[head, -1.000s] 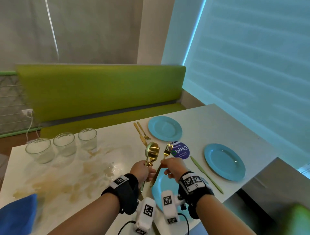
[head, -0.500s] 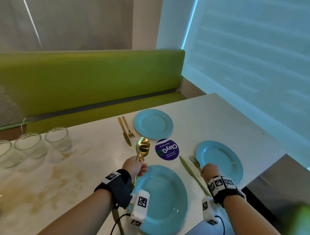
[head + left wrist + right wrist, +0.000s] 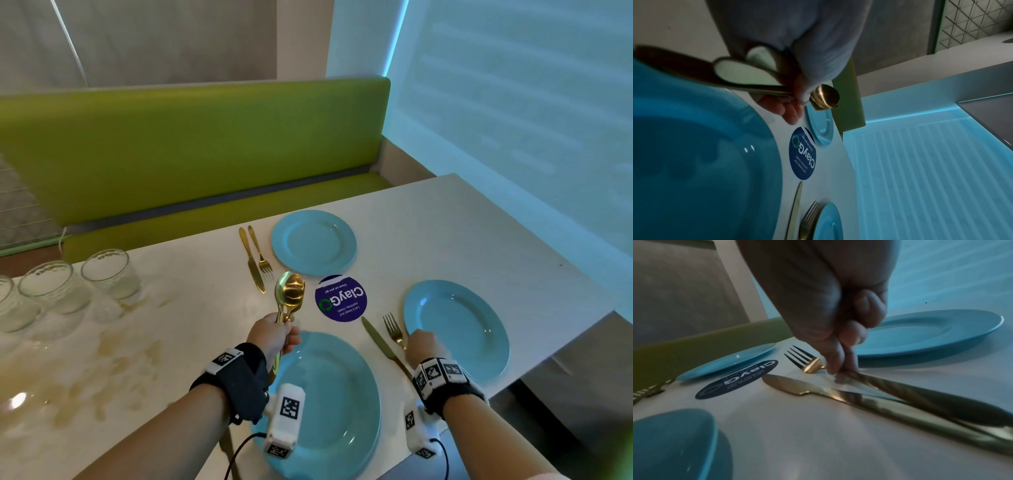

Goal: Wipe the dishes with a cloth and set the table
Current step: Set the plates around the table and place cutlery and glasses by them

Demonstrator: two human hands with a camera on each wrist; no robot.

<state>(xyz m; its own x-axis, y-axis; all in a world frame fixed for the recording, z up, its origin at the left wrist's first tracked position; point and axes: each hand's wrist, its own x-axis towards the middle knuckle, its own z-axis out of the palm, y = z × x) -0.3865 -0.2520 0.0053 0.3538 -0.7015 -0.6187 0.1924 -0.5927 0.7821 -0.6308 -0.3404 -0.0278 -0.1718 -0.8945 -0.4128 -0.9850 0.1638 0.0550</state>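
My left hand [image 3: 274, 337] grips a bunch of gold spoons [image 3: 290, 295] by their handles, bowls up, over the far rim of the near blue plate [image 3: 329, 404]. In the left wrist view the spoons [image 3: 826, 96] stick out past my curled fingers. My right hand [image 3: 419, 346] pinches the handle of a gold fork [image 3: 392, 327] that lies on the table between a gold knife [image 3: 380, 341] and the right blue plate [image 3: 459, 329]. The right wrist view shows my fingertips [image 3: 835, 368] on the fork [image 3: 807, 361] beside the knife [image 3: 869, 400].
A far blue plate [image 3: 313, 241] has a gold knife [image 3: 251, 260] and fork [image 3: 261, 251] to its left. A round purple sticker [image 3: 340, 298] marks the white table [image 3: 445, 233]. Glass cups [image 3: 109, 274] stand at the left by brownish stains. A green bench [image 3: 191, 144] runs behind.
My right hand carried the fork from beside the spoons to the right and laid it between the knife and the right plate. My left hand stayed, still holding the spoons.
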